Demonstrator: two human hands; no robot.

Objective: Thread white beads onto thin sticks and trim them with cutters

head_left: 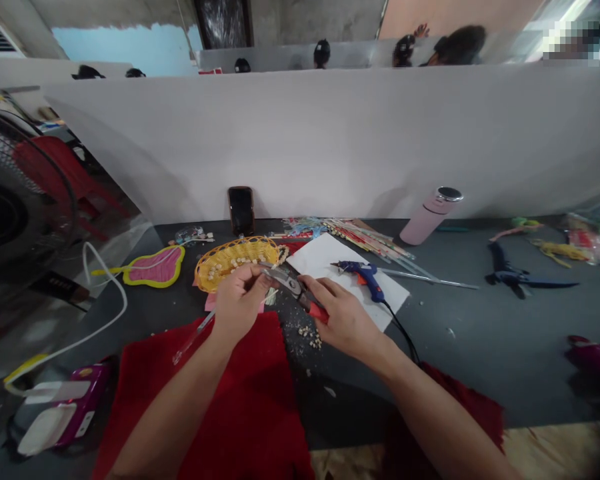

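My right hand (343, 310) is wrapped round the red handles of metal pliers (286, 280), whose jaws point left. The fingers of my left hand (240, 297) pinch together at the jaw tips; what they hold there is too small to make out. Just behind my left hand is a yellow woven basket (235, 252) with small pale pieces inside. Below the pliers, small pale bits (310, 337) lie scattered on the dark table (350, 413). A blue glue gun (365, 273) rests on a white sheet (325, 257) beyond my right hand.
Red cloth (220, 407) lies under my forearms. A phone (241, 211) leans on the white partition (300, 140); a pink bottle (430, 217) stands right. Thin sticks (365, 239) lie behind the sheet. A purple power strip (85, 400) and cable are at left, a fan beyond.
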